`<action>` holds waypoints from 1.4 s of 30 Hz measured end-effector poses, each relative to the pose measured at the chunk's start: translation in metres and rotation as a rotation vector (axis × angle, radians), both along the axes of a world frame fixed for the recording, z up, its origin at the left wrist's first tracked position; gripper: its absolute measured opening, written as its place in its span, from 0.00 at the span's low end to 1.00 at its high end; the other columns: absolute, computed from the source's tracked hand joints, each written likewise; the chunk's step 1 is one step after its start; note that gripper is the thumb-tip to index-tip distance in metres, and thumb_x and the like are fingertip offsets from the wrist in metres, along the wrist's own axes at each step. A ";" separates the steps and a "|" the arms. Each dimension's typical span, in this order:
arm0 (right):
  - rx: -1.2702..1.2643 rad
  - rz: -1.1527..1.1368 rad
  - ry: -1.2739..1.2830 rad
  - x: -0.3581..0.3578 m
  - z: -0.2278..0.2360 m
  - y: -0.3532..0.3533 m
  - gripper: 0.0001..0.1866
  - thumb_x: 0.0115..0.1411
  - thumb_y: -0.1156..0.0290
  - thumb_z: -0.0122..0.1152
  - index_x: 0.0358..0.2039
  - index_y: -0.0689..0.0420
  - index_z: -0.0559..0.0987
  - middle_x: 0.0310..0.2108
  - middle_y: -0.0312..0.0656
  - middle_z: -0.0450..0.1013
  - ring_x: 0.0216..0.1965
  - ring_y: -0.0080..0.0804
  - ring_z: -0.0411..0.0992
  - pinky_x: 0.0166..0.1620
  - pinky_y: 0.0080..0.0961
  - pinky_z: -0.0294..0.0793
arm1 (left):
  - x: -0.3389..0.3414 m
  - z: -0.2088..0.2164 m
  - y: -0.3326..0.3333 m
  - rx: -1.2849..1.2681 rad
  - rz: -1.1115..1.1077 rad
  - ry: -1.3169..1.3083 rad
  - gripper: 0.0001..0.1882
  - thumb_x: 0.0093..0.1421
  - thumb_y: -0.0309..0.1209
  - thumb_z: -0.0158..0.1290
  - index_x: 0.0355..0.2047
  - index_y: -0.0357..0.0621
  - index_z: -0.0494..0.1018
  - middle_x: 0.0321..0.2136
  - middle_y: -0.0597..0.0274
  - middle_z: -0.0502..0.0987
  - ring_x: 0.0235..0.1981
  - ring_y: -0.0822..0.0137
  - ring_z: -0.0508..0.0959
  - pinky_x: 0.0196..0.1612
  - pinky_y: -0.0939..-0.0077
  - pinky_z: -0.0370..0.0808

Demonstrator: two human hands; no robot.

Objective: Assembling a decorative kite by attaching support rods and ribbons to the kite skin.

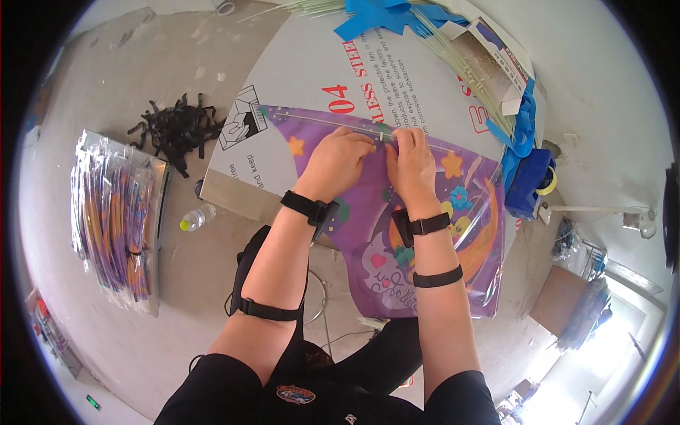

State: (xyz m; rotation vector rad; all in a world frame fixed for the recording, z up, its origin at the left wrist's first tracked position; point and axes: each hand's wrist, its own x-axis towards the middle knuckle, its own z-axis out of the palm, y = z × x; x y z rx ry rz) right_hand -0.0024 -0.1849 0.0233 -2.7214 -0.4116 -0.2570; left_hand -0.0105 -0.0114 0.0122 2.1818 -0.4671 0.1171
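A purple kite (pixel 361 198) printed with stars, flowers and a moon lies across the table, its lower part hanging over the near edge. A thin pale rod (pixel 319 122) runs along its far edge, with a small white fitting (pixel 382 136) near the middle. My left hand (pixel 336 164) is closed, fingers curled and pinching the kite just left of that fitting. My right hand (pixel 411 164) is closed on the kite's edge just to the right of it. What exactly lies between the fingertips is partly hidden.
The table (pixel 297 64) wears a printed white film. Thin pale rods (pixel 453 60), blue strips (pixel 375 18) and an open carton (pixel 496 64) lie at its far side. Left on the floor are black straps (pixel 177 127), a bottle (pixel 198 217) and plastic-wrapped purple bundles (pixel 117 219).
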 end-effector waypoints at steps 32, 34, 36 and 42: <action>0.191 -0.155 0.043 -0.004 0.000 -0.006 0.13 0.49 0.74 0.66 0.36 0.55 0.75 0.34 0.39 0.71 0.37 0.40 0.72 0.38 0.34 0.73 | -0.007 0.004 -0.010 0.171 -0.062 0.068 0.17 0.55 0.25 0.52 0.46 0.46 0.76 0.55 0.69 0.72 0.46 0.61 0.71 0.47 0.65 0.70; 0.081 -0.135 -0.020 0.000 0.006 0.000 0.13 0.48 0.75 0.66 0.36 0.55 0.75 0.35 0.40 0.71 0.39 0.40 0.71 0.40 0.34 0.72 | -0.008 0.003 -0.009 0.174 -0.060 0.059 0.16 0.54 0.25 0.53 0.45 0.46 0.76 0.55 0.69 0.72 0.46 0.60 0.71 0.47 0.65 0.70; -0.033 -0.116 -0.084 0.005 0.006 0.001 0.13 0.48 0.75 0.66 0.36 0.55 0.76 0.36 0.40 0.70 0.41 0.41 0.70 0.42 0.34 0.71 | -0.008 0.003 -0.009 0.174 -0.059 0.050 0.16 0.54 0.25 0.53 0.45 0.46 0.77 0.55 0.70 0.72 0.46 0.60 0.71 0.47 0.65 0.70; -0.058 0.021 -0.164 0.019 -0.007 -0.001 0.11 0.50 0.75 0.64 0.35 0.55 0.76 0.36 0.40 0.70 0.42 0.41 0.70 0.43 0.37 0.71 | -0.008 -0.001 -0.010 0.161 -0.049 0.044 0.17 0.53 0.24 0.53 0.45 0.46 0.76 0.54 0.70 0.73 0.44 0.60 0.71 0.46 0.65 0.70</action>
